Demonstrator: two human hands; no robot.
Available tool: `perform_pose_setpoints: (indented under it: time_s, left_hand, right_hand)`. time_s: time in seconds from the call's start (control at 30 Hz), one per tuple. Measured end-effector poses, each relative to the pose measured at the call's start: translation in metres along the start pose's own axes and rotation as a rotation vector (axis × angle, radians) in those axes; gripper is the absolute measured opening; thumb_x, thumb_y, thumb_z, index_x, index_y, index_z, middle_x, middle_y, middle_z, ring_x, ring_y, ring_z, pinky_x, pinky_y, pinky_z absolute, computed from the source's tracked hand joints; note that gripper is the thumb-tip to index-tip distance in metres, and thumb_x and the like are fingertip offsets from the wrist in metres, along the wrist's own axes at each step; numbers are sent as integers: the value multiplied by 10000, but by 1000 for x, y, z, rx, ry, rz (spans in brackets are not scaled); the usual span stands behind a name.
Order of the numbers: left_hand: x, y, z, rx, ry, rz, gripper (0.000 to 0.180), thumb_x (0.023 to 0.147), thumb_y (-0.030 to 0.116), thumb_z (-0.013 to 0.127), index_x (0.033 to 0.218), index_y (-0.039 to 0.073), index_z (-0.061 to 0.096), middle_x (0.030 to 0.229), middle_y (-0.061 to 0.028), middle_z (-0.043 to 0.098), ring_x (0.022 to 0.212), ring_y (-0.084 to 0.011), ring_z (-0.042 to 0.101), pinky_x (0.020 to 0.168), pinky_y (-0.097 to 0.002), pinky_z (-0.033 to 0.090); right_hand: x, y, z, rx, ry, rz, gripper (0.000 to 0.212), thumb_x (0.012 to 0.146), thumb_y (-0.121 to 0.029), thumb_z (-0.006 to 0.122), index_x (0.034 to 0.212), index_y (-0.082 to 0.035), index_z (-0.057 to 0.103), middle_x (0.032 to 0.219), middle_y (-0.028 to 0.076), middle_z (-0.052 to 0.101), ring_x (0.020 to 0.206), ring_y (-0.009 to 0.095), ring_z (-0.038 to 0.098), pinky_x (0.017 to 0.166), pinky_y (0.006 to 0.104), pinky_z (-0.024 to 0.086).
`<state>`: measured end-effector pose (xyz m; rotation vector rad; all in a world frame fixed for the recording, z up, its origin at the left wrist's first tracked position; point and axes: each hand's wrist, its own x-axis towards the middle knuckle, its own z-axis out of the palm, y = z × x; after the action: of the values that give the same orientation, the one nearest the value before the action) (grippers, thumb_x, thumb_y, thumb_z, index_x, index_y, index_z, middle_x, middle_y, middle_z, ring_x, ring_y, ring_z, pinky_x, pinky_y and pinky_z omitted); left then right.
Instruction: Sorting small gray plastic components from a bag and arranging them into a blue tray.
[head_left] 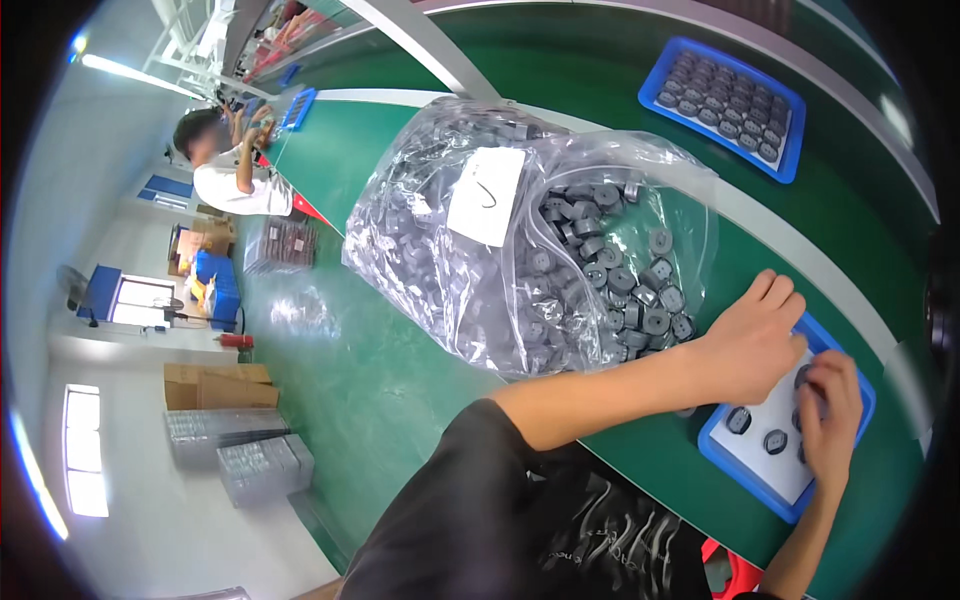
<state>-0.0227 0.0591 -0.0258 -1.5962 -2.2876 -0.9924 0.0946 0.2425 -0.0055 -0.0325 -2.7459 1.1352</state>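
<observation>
At the lower right, a blue tray (717, 443) with a white liner holds a few dark grey round plastic parts, one (739, 420) at its near left corner and another (775, 441) beside it. My left hand (752, 342) is over the tray's far left corner, fingers curled together; what they hold, if anything, is hidden. My right hand (834, 410) reaches into the tray with thumb and fingers closed around a grey round part, partly hidden by the fingers. Left of the tray lies a large clear plastic bag (440, 270), its mouth open, full of loose grey round parts (620, 281).
A second blue tray (652, 92), filled with rows of similar parts, lies on the green surface at the far right. A pale rail (800, 255) runs between the trays. At far left another person (225, 165) sits along the bench. Cartons (220, 386) stand by the wall.
</observation>
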Motion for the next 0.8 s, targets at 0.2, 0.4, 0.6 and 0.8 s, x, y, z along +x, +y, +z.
perform_pose_setpoints:
  time_s: [0.2,0.4,0.6,0.8]
  left_hand:
    - [3,4,12,-64,78,-19,146,619,95,695,689,-28,658,1048,-264,561,1079,-446,488,1005,-565,370]
    - [-2,-10,10,23,53,-84,205,794,164,643,870,-15,705,1256,-267,617,1231,-446,537,1073,-542,403]
    - [1,-19,-2,-28,-1,-135,186,816,34,736,998,45,700,1223,-163,647,1151,-377,596,990,-453,490]
    - [0,-18,-11,-77,-54,-155,191,823,32,742,1006,19,689,1246,-162,644,1170,-365,596,949,-428,525]
  right_hand:
    - [-7,3,-13,-112,-112,10,168,802,45,643,966,29,608,1093,160,565,995,332,584,866,371,491]
    - [-4,-2,-13,-304,-123,-63,384,801,-15,686,1183,6,653,1132,186,595,1052,365,612,919,394,502]
    - [21,9,7,-383,-12,-158,204,847,-60,721,1047,-26,707,898,129,624,836,330,628,709,416,519]
    - [26,3,9,-480,-13,-265,197,821,-73,754,1013,-48,723,885,78,607,827,276,627,695,396,529]
